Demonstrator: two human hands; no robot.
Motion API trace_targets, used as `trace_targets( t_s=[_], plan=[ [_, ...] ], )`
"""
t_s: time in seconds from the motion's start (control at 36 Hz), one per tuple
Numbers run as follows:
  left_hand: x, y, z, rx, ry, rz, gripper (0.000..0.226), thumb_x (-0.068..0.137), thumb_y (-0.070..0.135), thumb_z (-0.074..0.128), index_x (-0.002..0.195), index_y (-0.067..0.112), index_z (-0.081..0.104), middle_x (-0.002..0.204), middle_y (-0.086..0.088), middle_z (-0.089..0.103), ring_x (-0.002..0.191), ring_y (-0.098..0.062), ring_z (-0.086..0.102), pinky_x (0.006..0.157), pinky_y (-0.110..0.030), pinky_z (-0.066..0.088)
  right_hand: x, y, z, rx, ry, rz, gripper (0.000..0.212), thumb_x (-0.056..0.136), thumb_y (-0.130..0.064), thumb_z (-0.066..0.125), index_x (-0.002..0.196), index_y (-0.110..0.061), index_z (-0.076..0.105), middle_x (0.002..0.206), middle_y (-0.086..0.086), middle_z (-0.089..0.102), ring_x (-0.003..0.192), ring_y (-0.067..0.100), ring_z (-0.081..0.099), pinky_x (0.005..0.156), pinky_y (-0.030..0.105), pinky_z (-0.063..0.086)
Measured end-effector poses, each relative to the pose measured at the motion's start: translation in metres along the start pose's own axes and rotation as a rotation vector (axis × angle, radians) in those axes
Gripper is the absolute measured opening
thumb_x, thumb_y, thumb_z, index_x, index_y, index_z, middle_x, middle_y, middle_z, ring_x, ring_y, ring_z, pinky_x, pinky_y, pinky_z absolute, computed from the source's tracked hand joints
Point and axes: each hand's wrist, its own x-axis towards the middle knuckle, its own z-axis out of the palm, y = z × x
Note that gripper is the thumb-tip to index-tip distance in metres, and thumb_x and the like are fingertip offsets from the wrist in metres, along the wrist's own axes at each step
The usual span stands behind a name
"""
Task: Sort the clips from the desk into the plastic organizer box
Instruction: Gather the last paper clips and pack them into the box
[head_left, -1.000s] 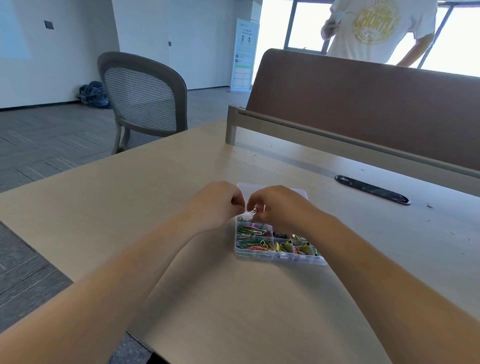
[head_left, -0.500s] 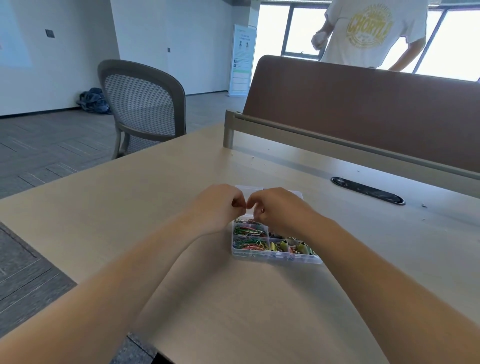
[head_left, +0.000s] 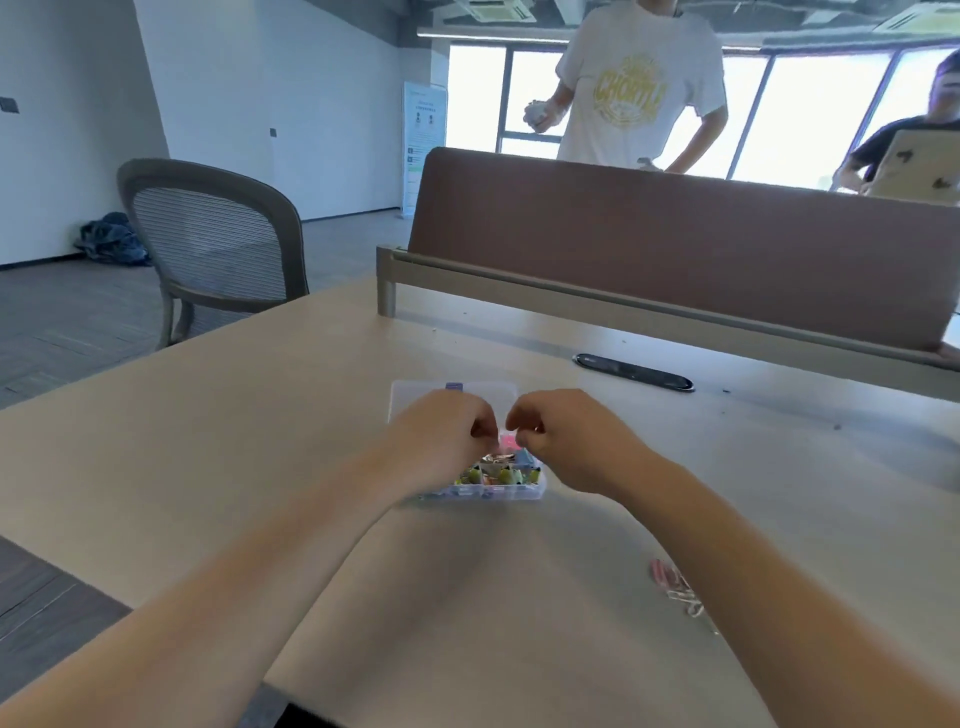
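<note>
A clear plastic organizer box (head_left: 524, 492) sits open on the desk, its lid (head_left: 415, 397) lying flat behind it. Coloured clips (head_left: 496, 475) fill its near compartments. My left hand (head_left: 447, 436) and my right hand (head_left: 566, 441) hover just above the box, a small gap between them. Each hand has thumb and fingertips pinched together as on a small clip, which the fingers almost wholly hide. A few loose pink and white clips (head_left: 675, 590) lie on the desk at the right, beside my right forearm.
A brown divider panel (head_left: 675, 249) runs along the desk's far edge, with a black cable slot (head_left: 634, 371) in front of it. A grey mesh chair (head_left: 213, 244) stands at the left. Two people stand behind the divider.
My hands, which pinched one clip together, have drawn slightly apart over the box. The camera has tilted up and shifted, bringing the loose clips on the right into view.
</note>
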Motion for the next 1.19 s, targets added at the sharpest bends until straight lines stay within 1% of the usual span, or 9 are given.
trace_targets(
  t_s=[0.25,0.5,0.58,0.67,0.75,0.89,1.03,1.11,1.19],
  plan=[
    [-0.003,0.097,0.037,-0.037,-0.091,0.141,0.012,0.091,0.032,0.059,0.094,0.023,0.067,0.098,0.006,0.066,0.084,-0.011,0.059,0.059,-0.017,0.036,-0.095,0.074,-0.033,-0.069,-0.025,0.216,0.024,0.096,-0.023,0.049,0.114,-0.026,0.064,0.116,-0.006,0.065,0.102,0.015,0.059,0.089,0.028,0.048],
    [-0.001,0.148,0.095,0.194,-0.341,0.125,0.035,0.093,0.025,0.056,0.125,0.012,0.06,0.127,-0.01,0.055,0.112,-0.028,0.057,0.093,-0.035,0.048,-0.147,0.129,-0.025,-0.125,-0.207,0.404,0.038,0.094,-0.011,0.044,0.127,-0.013,0.061,0.131,0.004,0.06,0.116,0.024,0.056,0.097,0.033,0.047],
    [-0.002,0.156,0.104,0.206,-0.317,0.118,0.029,0.093,0.014,0.053,0.121,0.01,0.061,0.121,-0.014,0.057,0.108,-0.029,0.058,0.089,-0.033,0.048,-0.155,0.134,-0.017,-0.105,-0.182,0.423,0.032,0.088,0.0,0.043,0.067,-0.02,0.057,0.076,-0.003,0.054,0.087,0.029,0.049,0.074,0.025,0.04],
    [-0.002,0.16,0.11,0.179,-0.293,0.125,0.027,0.089,0.006,0.051,0.111,0.014,0.066,0.112,-0.013,0.062,0.097,-0.028,0.061,0.082,-0.032,0.05,-0.158,0.134,-0.014,-0.069,-0.159,0.408,0.039,0.083,0.001,0.045,0.054,-0.025,0.038,0.068,-0.001,0.041,0.078,0.028,0.045,0.068,0.027,0.037],
    [-0.004,0.167,0.115,0.17,-0.299,0.141,0.027,0.089,0.005,0.051,0.109,0.015,0.066,0.11,-0.011,0.063,0.097,-0.027,0.062,0.08,-0.03,0.049,-0.162,0.132,-0.01,-0.007,-0.18,0.365,0.025,0.08,-0.005,0.049,0.086,-0.012,0.073,0.094,0.013,0.063,0.089,0.035,0.062,0.077,0.044,0.054],
    [-0.011,0.172,0.112,0.045,-0.275,0.172,0.031,0.091,0.007,0.048,0.109,0.021,0.068,0.113,-0.004,0.065,0.102,-0.021,0.06,0.079,-0.024,0.045,-0.17,0.13,-0.011,0.006,-0.159,0.29,0.038,0.08,-0.005,0.048,0.104,-0.017,0.074,0.101,0.012,0.065,0.095,0.032,0.063,0.085,0.045,0.053],
    [-0.017,0.17,0.107,-0.101,-0.206,0.201,0.025,0.09,0.007,0.05,0.101,0.022,0.066,0.094,0.003,0.06,0.08,-0.01,0.053,0.061,-0.016,0.035,-0.185,0.137,-0.021,0.01,-0.11,0.303,0.033,0.093,-0.02,0.055,0.125,-0.02,0.065,0.125,0.004,0.059,0.113,0.023,0.056,0.097,0.034,0.045],
    [-0.017,0.165,0.107,-0.059,-0.198,0.187,0.017,0.092,0.022,0.056,0.108,0.021,0.063,0.107,0.001,0.055,0.09,-0.012,0.052,0.07,-0.019,0.035,-0.195,0.142,-0.027,-0.014,-0.134,0.304,0.039,0.091,-0.031,0.061,0.126,-0.012,0.063,0.124,0.007,0.059,0.113,0.025,0.056,0.097,0.035,0.045],
    [-0.019,0.167,0.102,0.014,-0.321,0.134,0.039,0.085,0.04,0.067,0.117,0.02,0.058,0.117,-0.003,0.053,0.095,-0.015,0.051,0.078,-0.024,0.039,-0.204,0.146,-0.029,-0.043,-0.205,0.307,0.047,0.085,-0.033,0.07,0.121,-0.005,0.063,0.122,0.01,0.058,0.11,0.03,0.057,0.096,0.039,0.046]
  ],
)
